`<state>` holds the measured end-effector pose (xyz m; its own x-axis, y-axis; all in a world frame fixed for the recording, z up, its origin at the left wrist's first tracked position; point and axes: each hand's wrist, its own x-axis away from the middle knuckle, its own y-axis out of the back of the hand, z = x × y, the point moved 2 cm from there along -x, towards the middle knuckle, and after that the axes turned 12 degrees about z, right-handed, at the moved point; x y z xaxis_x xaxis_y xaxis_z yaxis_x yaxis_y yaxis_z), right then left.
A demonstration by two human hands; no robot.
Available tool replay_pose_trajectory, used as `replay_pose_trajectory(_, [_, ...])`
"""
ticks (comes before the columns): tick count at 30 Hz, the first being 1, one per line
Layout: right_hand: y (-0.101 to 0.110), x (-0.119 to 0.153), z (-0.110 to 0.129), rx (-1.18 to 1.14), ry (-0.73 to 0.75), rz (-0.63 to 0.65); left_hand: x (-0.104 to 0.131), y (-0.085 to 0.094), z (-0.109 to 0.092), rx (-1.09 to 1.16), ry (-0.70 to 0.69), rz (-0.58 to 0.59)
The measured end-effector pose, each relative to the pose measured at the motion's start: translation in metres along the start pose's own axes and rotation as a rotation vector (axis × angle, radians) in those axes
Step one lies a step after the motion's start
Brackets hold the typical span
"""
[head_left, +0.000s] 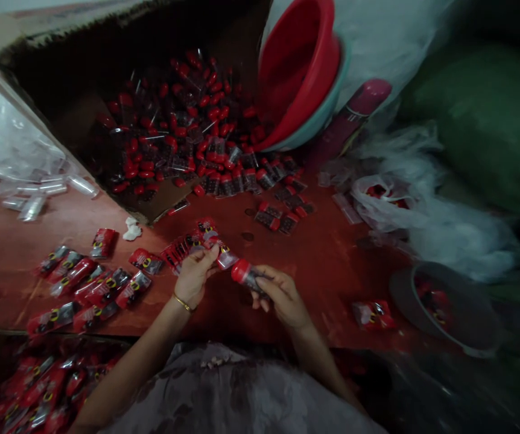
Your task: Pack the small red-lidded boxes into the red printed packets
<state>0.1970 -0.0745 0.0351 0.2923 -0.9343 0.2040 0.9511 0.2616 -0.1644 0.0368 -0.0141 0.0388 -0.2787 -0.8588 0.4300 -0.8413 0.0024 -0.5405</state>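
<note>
My left hand point(195, 274) pinches a small red printed sleeve point(226, 256) with a clear lower part. Close to the sleeve, my right hand point(282, 294) grips a small clear container with a red cap point(243, 271), dark inside, the cap pointing toward the sleeve. The two items look slightly apart. Beyond my left hand lies an overlapping row of red printed sleeves point(178, 250). Further left, several containers in red sleeves point(106, 288) lie loosely on the red table point(323, 283).
A tipped cardboard box point(56, 120) spills red-capped containers point(215, 150) onto the table. Behind stand a red basin point(296, 66) and a pink spray can point(355, 114). Clear tubes point(34, 205) lie left; a grey bowl point(463, 319) and plastic bags point(459, 235) sit right. Wrapped containers point(38, 386) fill the lower left.
</note>
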Motion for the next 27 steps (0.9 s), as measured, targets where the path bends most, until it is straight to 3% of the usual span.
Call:
replay_pose_trajectory(7, [-0.007, -0.009, -0.005, -0.082, -0.069, 0.038, 0.004, -0.001, 0.0, -0.163, -0.16, 0.064])
replay_pose_trajectory(16, [-0.014, -0.013, -0.001, 0.058, 0.0, -0.011, 0.006, -0.003, 0.01, -0.097, -0.137, 0.103])
replay_pose_trajectory(20, [-0.021, -0.016, -0.005, 0.233, 0.135, -0.156, 0.006, -0.01, 0.018, -0.028, -0.065, 0.094])
replay_pose_trajectory(23, [-0.025, -0.018, -0.01, 0.316, 0.193, -0.292, 0.007, -0.014, 0.022, 0.018, -0.087, 0.073])
replay_pose_trajectory(27, [-0.025, -0.019, -0.013, 0.358, 0.195, -0.276, 0.007, -0.015, 0.021, -0.009, -0.145, 0.086])
